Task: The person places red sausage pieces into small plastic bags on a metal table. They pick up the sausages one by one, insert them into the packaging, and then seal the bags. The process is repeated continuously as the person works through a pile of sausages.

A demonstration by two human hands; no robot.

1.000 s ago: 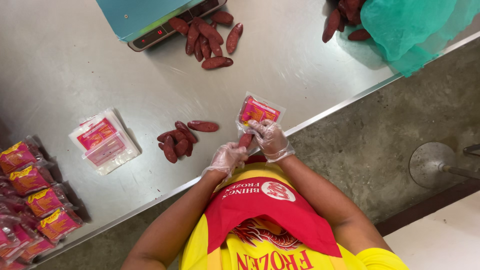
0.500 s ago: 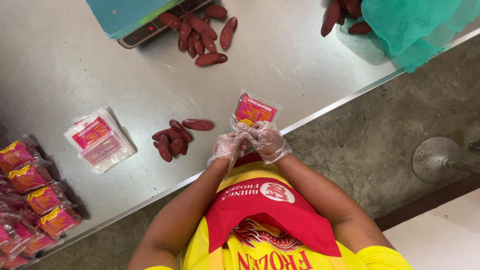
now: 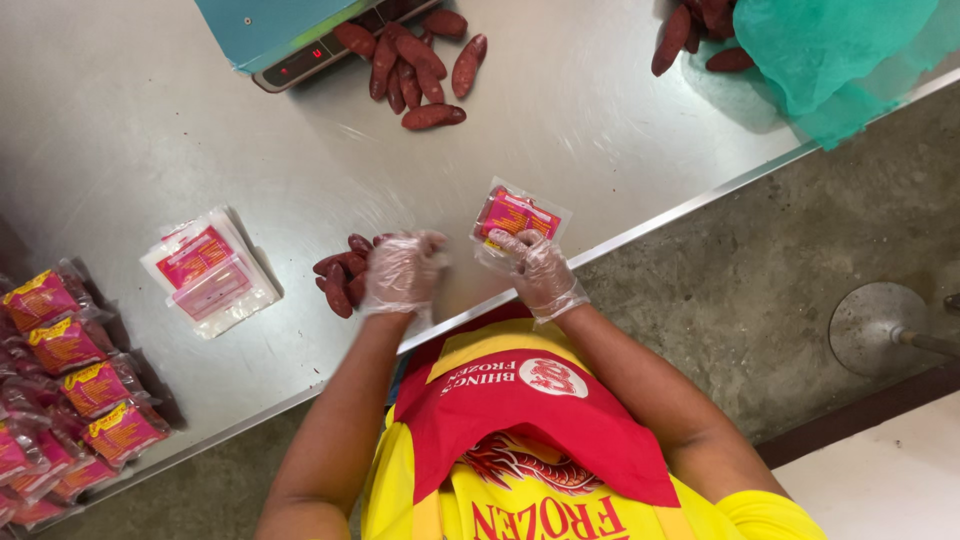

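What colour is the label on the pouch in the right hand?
Pink-red with a yellow edge, inside a clear pouch held by the right hand; head view.

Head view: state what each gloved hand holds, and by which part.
The right hand grips a clear pouch with a red label by its near edge. The left hand rests on the small sausage pile; any grip is hidden.

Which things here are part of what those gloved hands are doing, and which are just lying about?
In hand:
- left hand over the near sausage pile
- right hand holding a clear pouch

Lying about:
- stack of empty pouches
- filled packs at the table's left edge
- scale with sausages beside it
- green net
- far sausages
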